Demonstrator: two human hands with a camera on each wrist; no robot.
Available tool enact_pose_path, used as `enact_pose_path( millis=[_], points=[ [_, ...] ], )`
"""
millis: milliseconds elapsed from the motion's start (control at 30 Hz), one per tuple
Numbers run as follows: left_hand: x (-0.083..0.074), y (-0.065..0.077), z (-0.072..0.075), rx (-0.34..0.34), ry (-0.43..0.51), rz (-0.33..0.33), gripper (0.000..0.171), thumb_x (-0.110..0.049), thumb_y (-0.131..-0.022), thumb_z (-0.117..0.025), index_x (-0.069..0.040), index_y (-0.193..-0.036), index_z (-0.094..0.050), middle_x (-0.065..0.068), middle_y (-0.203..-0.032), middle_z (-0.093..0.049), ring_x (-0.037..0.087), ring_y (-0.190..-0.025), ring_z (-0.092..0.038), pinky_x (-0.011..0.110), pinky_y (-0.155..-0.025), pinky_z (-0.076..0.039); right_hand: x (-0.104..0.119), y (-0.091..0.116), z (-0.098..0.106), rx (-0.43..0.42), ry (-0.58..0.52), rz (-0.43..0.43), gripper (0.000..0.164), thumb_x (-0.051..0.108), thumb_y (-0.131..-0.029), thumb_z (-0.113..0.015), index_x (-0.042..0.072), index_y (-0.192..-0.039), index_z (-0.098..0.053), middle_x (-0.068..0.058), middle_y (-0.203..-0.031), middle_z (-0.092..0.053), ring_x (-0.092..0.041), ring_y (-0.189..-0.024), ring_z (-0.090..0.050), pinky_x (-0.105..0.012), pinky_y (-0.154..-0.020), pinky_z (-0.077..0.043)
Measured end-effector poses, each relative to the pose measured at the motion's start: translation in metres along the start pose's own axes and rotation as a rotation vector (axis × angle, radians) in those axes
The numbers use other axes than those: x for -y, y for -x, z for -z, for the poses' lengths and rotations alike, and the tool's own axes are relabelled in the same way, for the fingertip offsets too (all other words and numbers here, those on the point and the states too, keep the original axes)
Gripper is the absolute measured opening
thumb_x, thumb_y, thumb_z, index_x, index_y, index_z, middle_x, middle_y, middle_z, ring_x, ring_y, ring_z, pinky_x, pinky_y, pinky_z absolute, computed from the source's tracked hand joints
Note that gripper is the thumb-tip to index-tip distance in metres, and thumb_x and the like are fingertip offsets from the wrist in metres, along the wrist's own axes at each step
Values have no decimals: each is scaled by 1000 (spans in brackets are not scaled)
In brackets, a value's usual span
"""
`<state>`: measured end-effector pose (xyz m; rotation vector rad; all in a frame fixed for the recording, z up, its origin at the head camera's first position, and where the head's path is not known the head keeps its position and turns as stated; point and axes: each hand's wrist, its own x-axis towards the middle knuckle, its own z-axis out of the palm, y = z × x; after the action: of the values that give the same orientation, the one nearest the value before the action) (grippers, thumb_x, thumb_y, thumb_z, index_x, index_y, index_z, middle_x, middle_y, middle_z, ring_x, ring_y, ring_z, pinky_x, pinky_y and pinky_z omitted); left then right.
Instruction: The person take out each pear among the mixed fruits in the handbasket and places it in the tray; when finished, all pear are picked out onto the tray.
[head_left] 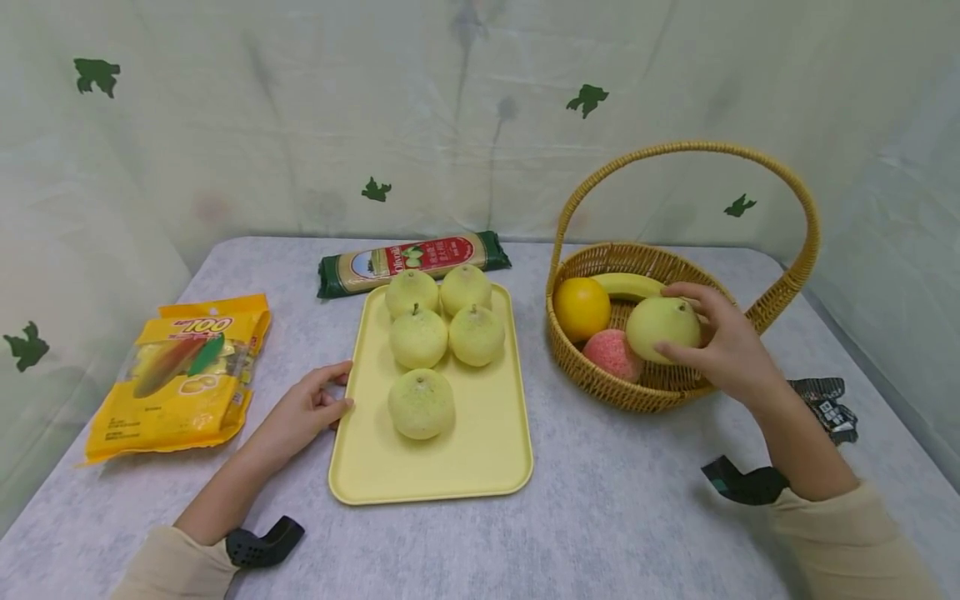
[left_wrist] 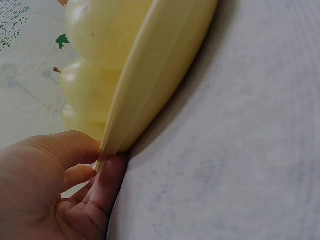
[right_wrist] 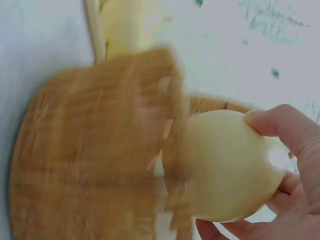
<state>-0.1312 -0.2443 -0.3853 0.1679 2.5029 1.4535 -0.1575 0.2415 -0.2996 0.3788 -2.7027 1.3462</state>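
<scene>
My right hand (head_left: 727, 346) grips a pale yellow-green pear (head_left: 663, 330) at the right side of a wicker basket (head_left: 600, 387). In the right wrist view the pear (right_wrist: 235, 165) shows just above the basket's rim, thumb on one side and fingers beneath. Inside the basket are an orange (head_left: 582, 309), a banana (head_left: 628, 286) and a pinkish-red round fruit (head_left: 613, 355). At the left edge of a yellow tray (head_left: 480, 467), my left hand (head_left: 303, 414) pinches the rim between thumb and fingers. Several similar pears (head_left: 422, 404) sit on that tray.
Left of the tray lies a yellow snack bag (head_left: 180, 379). Behind the tray is a green-and-red pasta packet (head_left: 416, 260). A tall handle (head_left: 690, 147) arches over the basket. A black wrapper (head_left: 828, 408) lies to the right, partly behind my right forearm.
</scene>
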Motion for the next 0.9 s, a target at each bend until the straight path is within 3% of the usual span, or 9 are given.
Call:
enact_pose_path(
  millis=[200,400,567,667,900],
  points=[
    [2,0,0,0,7,4,59,-15,-89,-56,-2,-139,-27,15,-124,-37,20,-73,-51,25,-61,-46,32,6,-30,28,-186,187,60,-6,-72,-70,5,-126,-45,-7,-124,-42,-24,-96,-49,-23,-73,-47],
    [3,0,0,-4,3,6,59,-15,-89,-56,-3,-139,-27,14,-124,-37,20,-73,-50,25,-61,-46,49,7,-70,145,-275,303,60,-5,-70,-72,5,-124,-48,-5,-124,-45,-19,-104,-46,-26,-79,-45],
    [3,-1,0,-5,-3,3,58,-16,-89,-56,-3,-139,-28,14,-123,-38,20,-73,-50,25,-61,-46,49,5,-107,254,-265,294,57,7,-72,-75,10,-123,-50,-1,-125,-47,-16,-109,-44,-29,-89,-39],
    [3,-1,1,-4,-4,0,59,-16,-89,-57,-3,-139,-28,14,-124,-38,20,-73,-50,25,-60,-46,45,3,-128,304,-243,247,56,13,-73,-75,12,-123,-51,0,-126,-46,-15,-110,-43,-34,-88,-38],
    [4,-1,1,1,-3,-7,59,-18,-89,-56,-4,-139,-28,14,-124,-38,21,-73,-50,25,-61,-46,39,0,-155,337,-164,178,58,20,-72,-75,16,-123,-49,1,-124,-48,-15,-105,-46,-37,-83,-40]
  ],
)
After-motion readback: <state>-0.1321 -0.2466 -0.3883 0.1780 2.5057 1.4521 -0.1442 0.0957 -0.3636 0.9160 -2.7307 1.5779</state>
